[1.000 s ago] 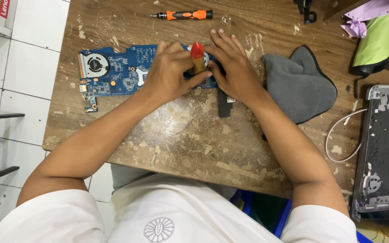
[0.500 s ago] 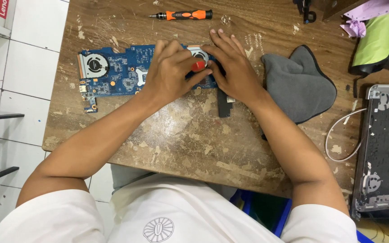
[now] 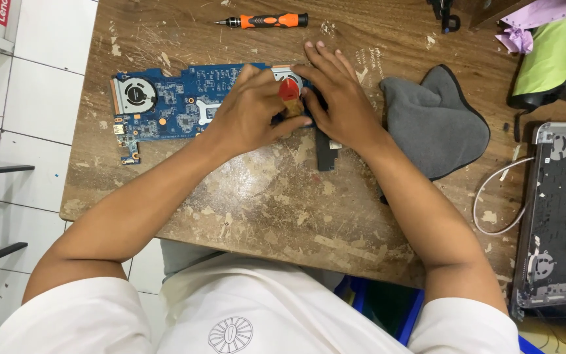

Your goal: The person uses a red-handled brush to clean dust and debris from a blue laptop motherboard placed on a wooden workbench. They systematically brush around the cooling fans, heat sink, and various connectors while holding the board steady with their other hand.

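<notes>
While the scarred wooden tabletop (image 3: 263, 196) carries everything, a blue laptop circuit board (image 3: 165, 108) lies along its far side, both hands working at its right end. The right hand (image 3: 339, 105) lies flat, fingers spread, steadying it; the left hand (image 3: 250, 118) has its fingers pinching a red-capped tool (image 3: 289, 92) upright. Judging by this, a fastener is being worked, calling for steady downward pressure. White tiles (image 3: 40, 85) floor the room.

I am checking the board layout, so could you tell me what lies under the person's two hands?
The right end of the blue circuit board lies under the left hand and right hand. A red-tipped tool shows between them; the board's parts there are covered.
</notes>
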